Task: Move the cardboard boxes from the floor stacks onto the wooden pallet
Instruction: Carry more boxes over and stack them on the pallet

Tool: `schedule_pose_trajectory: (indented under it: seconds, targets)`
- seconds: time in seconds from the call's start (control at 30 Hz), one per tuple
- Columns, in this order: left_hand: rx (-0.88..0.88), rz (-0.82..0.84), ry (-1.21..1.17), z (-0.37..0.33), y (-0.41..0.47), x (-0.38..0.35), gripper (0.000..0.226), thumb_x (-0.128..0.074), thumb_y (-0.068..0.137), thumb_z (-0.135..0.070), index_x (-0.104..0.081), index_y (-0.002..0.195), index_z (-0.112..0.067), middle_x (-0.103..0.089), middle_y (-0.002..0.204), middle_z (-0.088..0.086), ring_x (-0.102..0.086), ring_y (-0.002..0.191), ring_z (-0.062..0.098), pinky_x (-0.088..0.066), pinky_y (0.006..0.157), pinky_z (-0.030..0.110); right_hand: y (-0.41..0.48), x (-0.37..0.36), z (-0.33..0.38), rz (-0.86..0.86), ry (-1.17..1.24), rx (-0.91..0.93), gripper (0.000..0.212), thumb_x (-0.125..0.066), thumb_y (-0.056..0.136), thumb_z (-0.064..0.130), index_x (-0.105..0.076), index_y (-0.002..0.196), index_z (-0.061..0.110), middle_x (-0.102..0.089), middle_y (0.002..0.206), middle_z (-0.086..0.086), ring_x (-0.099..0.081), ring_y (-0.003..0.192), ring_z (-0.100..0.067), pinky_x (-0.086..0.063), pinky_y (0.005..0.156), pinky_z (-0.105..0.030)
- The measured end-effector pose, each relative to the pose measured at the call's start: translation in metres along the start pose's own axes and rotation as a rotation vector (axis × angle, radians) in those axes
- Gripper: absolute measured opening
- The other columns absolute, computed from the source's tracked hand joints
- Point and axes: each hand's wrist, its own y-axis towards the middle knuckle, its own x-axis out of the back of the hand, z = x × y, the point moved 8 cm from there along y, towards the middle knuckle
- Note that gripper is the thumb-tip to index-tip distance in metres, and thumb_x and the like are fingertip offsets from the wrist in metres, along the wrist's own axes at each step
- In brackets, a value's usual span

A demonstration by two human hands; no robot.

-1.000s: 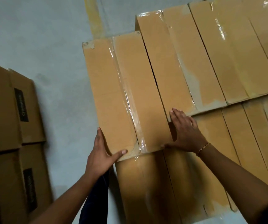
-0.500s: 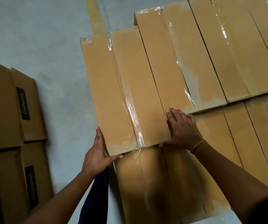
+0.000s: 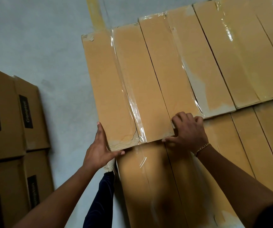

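Observation:
A long taped cardboard box (image 3: 116, 83) lies on top of a layer of similar boxes, at the left end of the upper row. My left hand (image 3: 99, 150) presses its near-left corner, thumb along the near edge. My right hand (image 3: 188, 129) grips its near-right corner, fingers curled over the top, a gold bracelet on the wrist. More long boxes (image 3: 214, 60) lie side by side to the right. The lower layer of boxes (image 3: 148, 186) runs toward me. The wooden pallet is hidden under the boxes.
A floor stack of printed cardboard boxes (image 3: 9, 129) stands at the left, with black labels. Grey concrete floor (image 3: 50, 46) lies between that stack and the loaded boxes. A yellow floor line (image 3: 96, 14) runs at the top. My dark trouser leg (image 3: 99, 203) shows below.
The held box has slid away from me along the row. My right hand's fingers went from flat on the boxes to curled over the box's near-right corner. My left hand followed the near-left corner.

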Motion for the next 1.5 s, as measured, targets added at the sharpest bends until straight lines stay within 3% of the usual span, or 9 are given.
schedule_pose_trajectory:
  seconds: [0.1, 0.17, 0.3, 0.43, 0.6, 0.83, 1.27, 1.37, 1.5]
  targets:
    - [0.006, 0.004, 0.003, 0.002, -0.001, -0.002, 0.152, -0.086, 0.061, -0.068, 0.034, 0.150, -0.040, -0.003, 0.171, -0.007, -0.040, 0.145, 0.026, -0.050, 0.100, 0.046, 0.001, -0.002, -0.006, 0.012, -0.004, 0.003, 0.117, -0.041, 0.059, 0.099, -0.047, 0.142, 0.017, -0.050, 0.143, -0.006, -0.052, 0.122, -0.028, -0.040, 0.093, -0.047]
    - [0.006, 0.001, -0.002, 0.004, -0.002, -0.005, 0.152, -0.085, 0.061, -0.069, 0.036, 0.149, -0.041, -0.005, 0.171, -0.005, -0.041, 0.144, 0.028, -0.052, 0.099, 0.047, 0.003, -0.008, -0.010, 0.075, -0.021, -0.001, 0.134, -0.040, 0.058, 0.101, -0.028, 0.157, 0.012, -0.029, 0.163, -0.010, -0.035, 0.145, -0.029, -0.035, 0.108, -0.054]
    - [0.010, -0.009, 0.002, 0.006, -0.002, -0.007, 0.151, -0.085, 0.062, -0.069, 0.035, 0.150, -0.040, -0.009, 0.171, -0.002, -0.045, 0.141, 0.031, -0.052, 0.097, 0.048, 0.009, -0.023, -0.006, 0.220, -0.012, 0.014, 0.137, -0.030, 0.060, 0.099, -0.008, 0.162, 0.012, -0.004, 0.171, -0.006, -0.007, 0.157, -0.026, -0.019, 0.122, -0.054]
    - [0.014, -0.011, 0.005, 0.005, 0.002, -0.006, 0.150, -0.085, 0.063, -0.068, 0.032, 0.152, -0.037, -0.012, 0.170, 0.000, -0.045, 0.140, 0.032, -0.052, 0.098, 0.049, 0.009, -0.024, -0.005, 0.201, 0.023, 0.003, 0.129, -0.026, 0.063, 0.095, -0.009, 0.163, 0.015, -0.004, 0.171, -0.003, -0.007, 0.157, -0.024, -0.017, 0.123, -0.052]
    - [0.007, -0.022, 0.023, 0.003, 0.009, -0.001, 0.150, -0.085, 0.063, -0.067, 0.029, 0.154, -0.033, -0.012, 0.170, 0.001, -0.042, 0.143, 0.032, -0.050, 0.100, 0.048, 0.012, -0.022, -0.004, 0.173, 0.032, -0.004, 0.117, -0.048, 0.075, 0.087, -0.015, 0.162, 0.016, -0.008, 0.171, 0.000, -0.011, 0.157, -0.022, -0.020, 0.121, -0.052]
    - [0.000, -0.031, 0.015, 0.002, 0.018, 0.005, 0.150, -0.087, 0.063, -0.064, 0.026, 0.156, -0.031, -0.015, 0.170, 0.000, -0.042, 0.143, 0.031, -0.049, 0.100, 0.047, 0.015, -0.020, -0.003, 0.134, 0.006, -0.042, 0.103, -0.051, 0.081, 0.079, -0.026, 0.160, 0.019, -0.018, 0.169, 0.002, -0.020, 0.155, -0.019, -0.019, 0.117, -0.055]
    - [0.006, -0.006, -0.077, 0.007, 0.020, 0.007, 0.155, -0.085, 0.055, -0.075, 0.029, 0.153, -0.038, -0.014, 0.170, -0.004, -0.035, 0.148, 0.025, -0.046, 0.108, 0.049, 0.014, -0.022, -0.005, 0.116, 0.001, -0.047, 0.107, -0.050, 0.079, 0.083, -0.027, 0.160, 0.016, -0.022, 0.168, -0.001, -0.024, 0.154, -0.022, -0.025, 0.114, -0.058]
    - [0.040, -0.017, -0.185, 0.009, 0.019, 0.005, 0.138, -0.070, 0.066, -0.086, 0.027, 0.154, -0.042, -0.016, 0.170, -0.010, -0.033, 0.150, 0.021, -0.041, 0.113, 0.050, 0.013, -0.022, -0.007, 0.118, 0.004, -0.029, 0.117, -0.049, 0.076, 0.088, -0.021, 0.160, 0.012, -0.019, 0.169, -0.006, -0.022, 0.154, -0.026, -0.027, 0.115, -0.059]
    - [0.143, -0.033, -0.285, 0.019, 0.014, -0.002, 0.106, -0.054, 0.088, -0.074, 0.017, 0.159, -0.038, -0.023, 0.167, -0.005, -0.037, 0.148, 0.028, -0.035, 0.115, 0.045, 0.016, -0.025, -0.007, 0.133, 0.012, 0.006, 0.117, -0.039, 0.077, 0.089, -0.018, 0.161, 0.011, -0.016, 0.169, -0.007, -0.018, 0.155, -0.027, -0.027, 0.116, -0.059]
